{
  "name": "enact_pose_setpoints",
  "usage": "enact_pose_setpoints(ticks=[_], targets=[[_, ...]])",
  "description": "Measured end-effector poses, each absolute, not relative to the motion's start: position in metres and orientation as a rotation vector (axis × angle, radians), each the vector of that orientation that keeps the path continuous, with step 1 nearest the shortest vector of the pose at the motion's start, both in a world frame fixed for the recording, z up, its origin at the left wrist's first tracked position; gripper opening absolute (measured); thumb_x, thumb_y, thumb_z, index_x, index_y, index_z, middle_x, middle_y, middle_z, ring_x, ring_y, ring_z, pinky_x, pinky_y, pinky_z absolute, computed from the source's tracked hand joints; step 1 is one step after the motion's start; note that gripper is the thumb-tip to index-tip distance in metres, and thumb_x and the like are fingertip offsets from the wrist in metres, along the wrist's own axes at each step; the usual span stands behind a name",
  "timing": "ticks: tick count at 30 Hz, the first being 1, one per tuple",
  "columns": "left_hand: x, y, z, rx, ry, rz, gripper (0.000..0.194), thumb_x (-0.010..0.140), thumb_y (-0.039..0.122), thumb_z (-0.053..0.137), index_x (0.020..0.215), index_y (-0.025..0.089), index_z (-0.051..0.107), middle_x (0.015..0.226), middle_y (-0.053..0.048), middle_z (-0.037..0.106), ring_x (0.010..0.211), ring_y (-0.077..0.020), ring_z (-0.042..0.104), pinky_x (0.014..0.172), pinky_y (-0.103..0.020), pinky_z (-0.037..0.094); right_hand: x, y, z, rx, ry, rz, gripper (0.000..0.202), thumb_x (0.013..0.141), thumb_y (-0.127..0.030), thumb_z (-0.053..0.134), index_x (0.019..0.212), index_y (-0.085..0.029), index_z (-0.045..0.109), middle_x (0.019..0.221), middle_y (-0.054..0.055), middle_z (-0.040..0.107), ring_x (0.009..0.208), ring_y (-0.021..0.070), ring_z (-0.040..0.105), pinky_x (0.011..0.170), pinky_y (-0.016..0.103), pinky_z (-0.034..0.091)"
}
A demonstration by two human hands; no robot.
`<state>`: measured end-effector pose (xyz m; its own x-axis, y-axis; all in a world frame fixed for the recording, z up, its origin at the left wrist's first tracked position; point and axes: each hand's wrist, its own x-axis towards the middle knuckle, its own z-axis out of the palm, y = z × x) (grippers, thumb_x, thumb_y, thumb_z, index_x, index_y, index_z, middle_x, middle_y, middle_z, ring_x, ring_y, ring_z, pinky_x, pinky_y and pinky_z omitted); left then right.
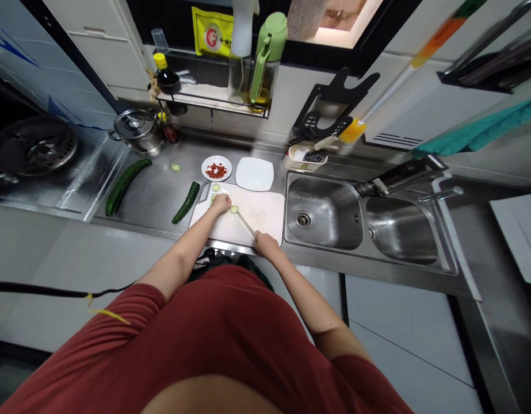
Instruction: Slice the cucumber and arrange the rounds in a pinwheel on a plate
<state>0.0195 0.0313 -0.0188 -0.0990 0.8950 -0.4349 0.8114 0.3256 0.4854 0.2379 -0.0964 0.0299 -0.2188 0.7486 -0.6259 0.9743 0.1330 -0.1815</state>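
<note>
My right hand [266,244] is closed around the handle of a kitchen knife [247,225], whose blade points up and left over the white cutting board [265,213]. At the blade's far end a pale green cucumber slice [234,210] shows. My left hand [222,203] is over the board's left part, its fingers curled together; what they hold, if anything, is hidden. Another cucumber slice [216,187] lies above that hand, and more slices are partly covered by it. Left of the board lies a cut length of cucumber [186,203].
A whole cucumber [128,185] and a cucumber end [175,167] lie further left on the steel counter. Behind the board stand a plate of chopped red pieces [217,168] and a white square plate [254,174]. A double sink [324,211] is to the right, a lidded pot [138,131] back left.
</note>
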Motion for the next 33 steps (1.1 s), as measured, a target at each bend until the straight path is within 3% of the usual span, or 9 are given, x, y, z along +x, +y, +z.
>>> enact_pose_setpoints(ticks=[33], targets=[[0.021, 0.031, -0.018, 1.525, 1.932, 0.139, 0.019, 0.068, 0.016, 0.070, 0.087, 0.019, 0.071, 0.095, -0.005, 0.072, 0.088, -0.0159, 0.064, 0.078, -0.022, 0.046, 0.220, -0.080, 0.022, 1.690, 2.072, -0.780, 0.028, 0.093, -0.019, 0.037, 0.116, -0.017, 0.052, 0.107, 0.015, 0.066, 0.099, 0.0257, 0.064, 0.077, 0.033, 0.048]])
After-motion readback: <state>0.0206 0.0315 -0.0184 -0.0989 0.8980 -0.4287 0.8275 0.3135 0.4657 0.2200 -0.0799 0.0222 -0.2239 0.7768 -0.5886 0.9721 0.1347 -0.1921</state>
